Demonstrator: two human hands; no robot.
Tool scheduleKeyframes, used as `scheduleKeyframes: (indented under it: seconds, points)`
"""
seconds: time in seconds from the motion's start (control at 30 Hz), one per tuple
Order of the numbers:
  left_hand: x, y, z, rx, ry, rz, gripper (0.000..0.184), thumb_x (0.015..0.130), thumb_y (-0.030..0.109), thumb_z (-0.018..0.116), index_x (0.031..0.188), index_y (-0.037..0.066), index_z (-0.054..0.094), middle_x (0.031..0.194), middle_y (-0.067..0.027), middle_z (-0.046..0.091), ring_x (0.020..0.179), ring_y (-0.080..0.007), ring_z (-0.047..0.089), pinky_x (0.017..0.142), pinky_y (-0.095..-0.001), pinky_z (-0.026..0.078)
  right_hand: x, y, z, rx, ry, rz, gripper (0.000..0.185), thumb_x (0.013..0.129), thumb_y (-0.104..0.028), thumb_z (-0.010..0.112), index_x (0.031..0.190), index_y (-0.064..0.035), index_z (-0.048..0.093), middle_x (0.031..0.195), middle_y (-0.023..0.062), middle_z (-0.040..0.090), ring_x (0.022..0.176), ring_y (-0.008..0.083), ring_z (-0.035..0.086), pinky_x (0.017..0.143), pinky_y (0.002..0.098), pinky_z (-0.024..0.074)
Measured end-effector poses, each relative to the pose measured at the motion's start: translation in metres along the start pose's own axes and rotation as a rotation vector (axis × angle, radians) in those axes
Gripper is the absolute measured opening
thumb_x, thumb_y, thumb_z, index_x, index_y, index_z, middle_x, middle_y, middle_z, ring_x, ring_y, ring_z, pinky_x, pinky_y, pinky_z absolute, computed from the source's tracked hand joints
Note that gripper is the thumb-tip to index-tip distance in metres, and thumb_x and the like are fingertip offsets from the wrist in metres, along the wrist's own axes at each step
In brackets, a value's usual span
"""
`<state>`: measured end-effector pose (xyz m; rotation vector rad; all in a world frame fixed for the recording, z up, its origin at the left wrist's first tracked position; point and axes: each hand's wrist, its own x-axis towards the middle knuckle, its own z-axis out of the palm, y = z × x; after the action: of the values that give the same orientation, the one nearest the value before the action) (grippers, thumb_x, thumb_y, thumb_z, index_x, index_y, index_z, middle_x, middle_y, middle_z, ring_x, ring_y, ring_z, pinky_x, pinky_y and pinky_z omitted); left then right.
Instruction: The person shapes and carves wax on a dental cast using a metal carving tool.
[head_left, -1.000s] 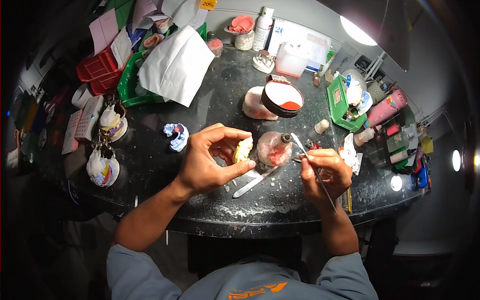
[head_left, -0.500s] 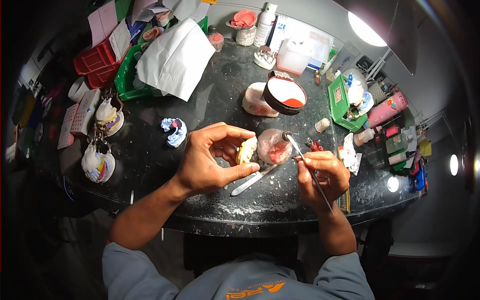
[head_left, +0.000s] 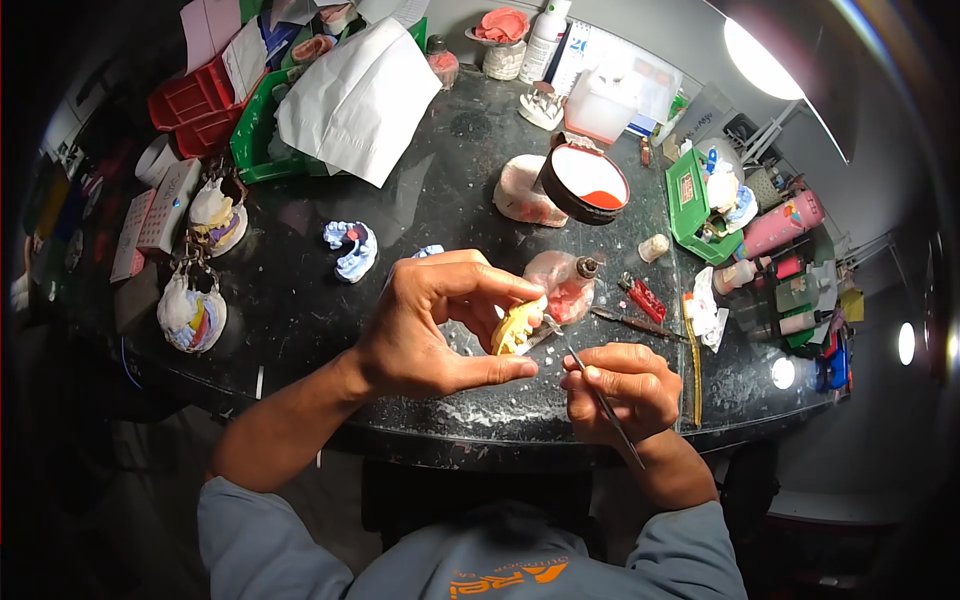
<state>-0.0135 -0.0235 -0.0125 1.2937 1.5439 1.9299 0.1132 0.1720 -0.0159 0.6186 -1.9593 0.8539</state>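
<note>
My left hand (head_left: 425, 320) grips a yellow dental cast (head_left: 514, 328) between thumb and fingers, teeth side facing right. A thin metal wax carver (head_left: 574, 354) is pinched in my right hand (head_left: 632, 388); its tip meets the cast's right edge, though whether it touches I cannot tell. Just beyond the cast stands a glass spirit lamp (head_left: 568, 302) with a dark metal neck and pinkish contents. No flame can be made out. Red wax pieces (head_left: 646, 300) and a dark-tipped knife (head_left: 640, 324) lie to its right.
A round tin (head_left: 552, 190) with a white and red inside leans on a pale plaster block (head_left: 520, 196). Blue-white casts (head_left: 352, 252) and articulated models (head_left: 194, 312) stand left. Green trays (head_left: 690, 218) hold models and papers. A lamp (head_left: 760, 62) shines from upper right.
The wax carver's tip has moved from the spirit lamp's neck leftward and down to the cast. My left hand has shifted slightly right with the cast. The view has shifted a little.
</note>
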Motion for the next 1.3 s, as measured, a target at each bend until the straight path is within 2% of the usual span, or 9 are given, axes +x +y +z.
scheduleKeyframes:
  seconds: [0.37,0.6,0.8,0.9,1.1,1.2,1.3]
  points:
    - [-0.0013,0.0048,0.0001,-0.022,-0.009,-0.051,0.055,0.068,-0.001,0.089,0.117,-0.005,0.066,0.100,-0.0103,0.068,0.088,-0.0140,0.071,0.074,-0.0249,0.061,-0.0030,0.0023,0.0014,0.053,-0.028,-0.021,0.031,0.068,0.009,0.076,0.093,-0.0016,0.062,0.081,0.0151,0.071,0.061,0.0194,0.071,0.049,0.0285,0.0564]
    - [-0.0014,0.0037,0.0000,0.033,0.032,-0.096,0.054,0.067,0.000,0.090,0.115,-0.005,0.066,0.101,-0.0101,0.068,0.086,-0.0120,0.070,0.071,-0.0225,0.059,-0.0043,-0.0033,-0.0029,-0.039,0.002,0.115,0.029,0.068,0.009,0.074,0.086,-0.0044,0.057,0.076,0.0143,0.070,0.061,0.0210,0.071,0.050,0.0290,0.0568]
    - [-0.0012,0.0032,0.0004,0.023,0.021,-0.082,0.056,0.066,0.001,0.091,0.115,-0.004,0.066,0.101,-0.0093,0.068,0.086,-0.0114,0.070,0.070,-0.0215,0.059,-0.0035,-0.0002,0.0013,0.008,-0.024,0.054,0.029,0.067,0.009,0.076,0.087,-0.0038,0.059,0.078,0.0141,0.071,0.063,0.0214,0.073,0.052,0.0294,0.0580]
    - [-0.0006,0.0023,0.0016,0.023,0.048,-0.047,0.051,0.069,0.008,0.091,0.113,-0.003,0.067,0.094,-0.0069,0.070,0.078,-0.0080,0.070,0.066,-0.0207,0.059,-0.0035,0.0004,0.0011,0.026,-0.027,0.048,0.030,0.066,0.009,0.077,0.088,-0.0032,0.061,0.079,0.0144,0.072,0.064,0.0218,0.073,0.053,0.0295,0.0586]
    - [-0.0013,0.0032,0.0016,-0.001,0.054,-0.070,0.050,0.070,0.008,0.091,0.113,-0.003,0.067,0.093,-0.0070,0.071,0.078,-0.0070,0.069,0.067,-0.0203,0.059,-0.0047,0.0020,0.0012,0.029,-0.040,0.048,0.030,0.067,0.008,0.077,0.090,-0.0033,0.062,0.080,0.0150,0.072,0.065,0.0215,0.073,0.053,0.0293,0.0587]
    - [-0.0023,0.0056,-0.0006,0.022,0.021,-0.112,0.054,0.068,0.002,0.090,0.116,-0.003,0.066,0.101,-0.0090,0.068,0.087,-0.0113,0.070,0.071,-0.0212,0.059,-0.0075,-0.0004,0.0006,0.015,-0.025,0.097,0.030,0.068,0.008,0.077,0.091,-0.0033,0.062,0.080,0.0151,0.072,0.065,0.0214,0.073,0.053,0.0291,0.0586]
    - [-0.0018,0.0066,-0.0005,0.034,0.024,-0.103,0.054,0.068,0.002,0.090,0.116,-0.003,0.066,0.101,-0.0089,0.068,0.087,-0.0111,0.070,0.071,-0.0212,0.059,-0.0065,-0.0008,0.0003,0.009,-0.038,0.095,0.029,0.069,0.008,0.077,0.091,-0.0032,0.061,0.080,0.0154,0.072,0.064,0.0214,0.073,0.052,0.0289,0.0579]
